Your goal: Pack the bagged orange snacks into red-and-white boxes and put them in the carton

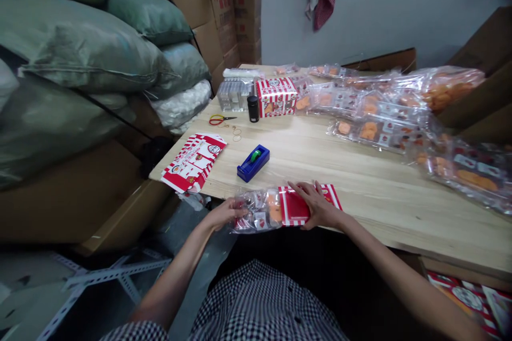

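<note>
At the table's front edge lies a clear plastic packet (pixel 260 219) with orange pieces and small printed sachets inside. My left hand (pixel 227 213) is closed on its left end, fingers pinching the film. A red-and-white striped carton (pixel 291 206), looking flat, meets the packet's right end; whether it wraps around the packet I cannot tell. Across that carton my right hand (pixel 318 205) grips, thumb on the near edge and fingers over the top. Just beyond stands a blue tape dispenser (pixel 253 163) with a green roll.
Flat printed cartons (pixel 194 162) are stacked at the table's left corner. Scissors (pixel 218 120), a black cylinder (pixel 253 109), a filled striped box (pixel 276 97) and clear plastic boxes (pixel 236 95) stand behind. Filled packets (pixel 376 130) cover the right rear. Large sacks (pixel 88 42) are piled left.
</note>
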{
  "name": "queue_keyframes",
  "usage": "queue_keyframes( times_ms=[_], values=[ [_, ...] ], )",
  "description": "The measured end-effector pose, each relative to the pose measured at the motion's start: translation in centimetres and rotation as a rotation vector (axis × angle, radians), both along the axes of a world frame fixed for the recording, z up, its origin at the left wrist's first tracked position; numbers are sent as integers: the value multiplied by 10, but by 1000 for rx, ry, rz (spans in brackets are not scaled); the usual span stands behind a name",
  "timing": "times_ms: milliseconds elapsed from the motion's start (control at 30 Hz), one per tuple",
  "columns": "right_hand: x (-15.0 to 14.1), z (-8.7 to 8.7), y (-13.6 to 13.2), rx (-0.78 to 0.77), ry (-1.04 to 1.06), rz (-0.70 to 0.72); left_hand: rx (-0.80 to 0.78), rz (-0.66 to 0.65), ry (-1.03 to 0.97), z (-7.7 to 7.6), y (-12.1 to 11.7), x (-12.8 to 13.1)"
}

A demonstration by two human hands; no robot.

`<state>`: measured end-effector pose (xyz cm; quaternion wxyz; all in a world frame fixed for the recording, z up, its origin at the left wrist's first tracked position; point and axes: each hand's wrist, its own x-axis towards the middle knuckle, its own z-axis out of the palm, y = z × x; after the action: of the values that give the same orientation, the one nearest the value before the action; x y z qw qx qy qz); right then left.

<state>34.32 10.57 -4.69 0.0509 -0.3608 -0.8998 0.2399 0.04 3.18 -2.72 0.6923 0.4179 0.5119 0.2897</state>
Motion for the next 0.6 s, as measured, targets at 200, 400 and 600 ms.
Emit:
queue_keyframes(
  times_ms=[200,400,600],
  values=[
    [-3,7,-7,-15,-4,10,13,-4,-14,-13,21,34],
    [3,1,-7,39,23,-130,158,234,61,-25,31,66],
    [-7,9,-11,148,80,-225,344,260,278,19,23,41]
  ],
)
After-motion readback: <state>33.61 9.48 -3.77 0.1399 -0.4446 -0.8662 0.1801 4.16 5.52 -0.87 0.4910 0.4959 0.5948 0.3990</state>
